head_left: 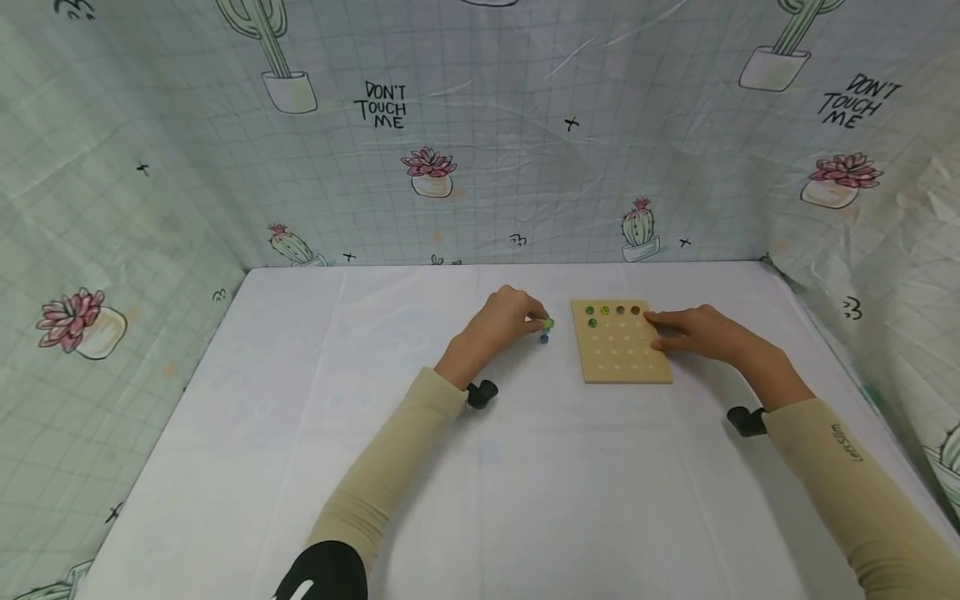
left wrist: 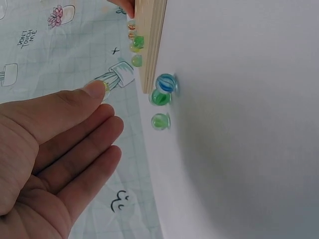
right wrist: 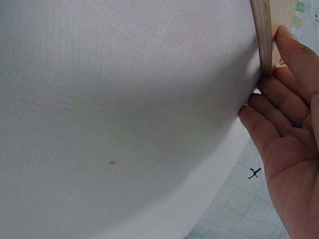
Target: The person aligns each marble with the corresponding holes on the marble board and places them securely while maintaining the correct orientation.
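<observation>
My left hand (head_left: 506, 317) pinches a clear marble with a yellowish swirl (left wrist: 106, 88) between thumb and forefinger, the other fingers loosely bent. Just past those fingers on the table lie a blue marble (left wrist: 166, 83), a green marble (left wrist: 160, 97) and a lighter green marble (left wrist: 160, 121). To their right is a square wooden board (head_left: 626, 362) with rows of small hollows. Several marbles sit in its far row, and one green marble (head_left: 592, 322) in the second row. My right hand (head_left: 701, 332) grips the board's right edge near the far corner, thumb on top and fingers along the side.
A white cloth covers the table (head_left: 450, 483). Behind it hangs a patterned curtain (head_left: 510, 167) with cactus drawings, and similar cloth closes off the left and right sides. Black wrist-camera mounts (head_left: 482, 393) stick out at both wrists.
</observation>
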{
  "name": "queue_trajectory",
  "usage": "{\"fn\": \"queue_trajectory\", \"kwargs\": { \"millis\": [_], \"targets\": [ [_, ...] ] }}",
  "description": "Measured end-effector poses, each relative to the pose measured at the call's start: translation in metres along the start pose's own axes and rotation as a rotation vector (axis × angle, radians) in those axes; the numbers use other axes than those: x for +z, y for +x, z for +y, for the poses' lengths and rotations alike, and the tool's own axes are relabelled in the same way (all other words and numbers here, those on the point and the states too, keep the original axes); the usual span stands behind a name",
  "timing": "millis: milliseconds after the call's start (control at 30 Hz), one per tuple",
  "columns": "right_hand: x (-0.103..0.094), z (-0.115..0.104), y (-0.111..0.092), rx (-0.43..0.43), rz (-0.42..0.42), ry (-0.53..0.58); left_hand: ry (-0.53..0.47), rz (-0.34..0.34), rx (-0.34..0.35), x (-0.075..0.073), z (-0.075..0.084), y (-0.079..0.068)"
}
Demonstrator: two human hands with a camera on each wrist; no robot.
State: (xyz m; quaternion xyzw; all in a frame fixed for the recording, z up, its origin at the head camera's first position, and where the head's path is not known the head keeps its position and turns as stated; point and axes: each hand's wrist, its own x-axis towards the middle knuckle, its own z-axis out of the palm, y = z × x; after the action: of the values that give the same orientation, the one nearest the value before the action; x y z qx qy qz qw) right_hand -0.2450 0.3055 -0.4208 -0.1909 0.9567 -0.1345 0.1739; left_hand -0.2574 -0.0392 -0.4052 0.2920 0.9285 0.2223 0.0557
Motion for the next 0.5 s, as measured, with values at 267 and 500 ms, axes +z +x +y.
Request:
{"fn": "queue_trajectory", "kwargs": {
  "millis": [267, 500],
  "targets": [
    [0.001, 0.002, 0.001, 0.011, 0.007, 0.008, -0.011, -0.006, 0.03, 0.004, 0.011, 0.009],
    [0.003, 0.003, 0.002, 0.014, 0.008, 0.006, -0.027, -0.02, 0.033, 0.007, 0.021, 0.015]
  ]
}}
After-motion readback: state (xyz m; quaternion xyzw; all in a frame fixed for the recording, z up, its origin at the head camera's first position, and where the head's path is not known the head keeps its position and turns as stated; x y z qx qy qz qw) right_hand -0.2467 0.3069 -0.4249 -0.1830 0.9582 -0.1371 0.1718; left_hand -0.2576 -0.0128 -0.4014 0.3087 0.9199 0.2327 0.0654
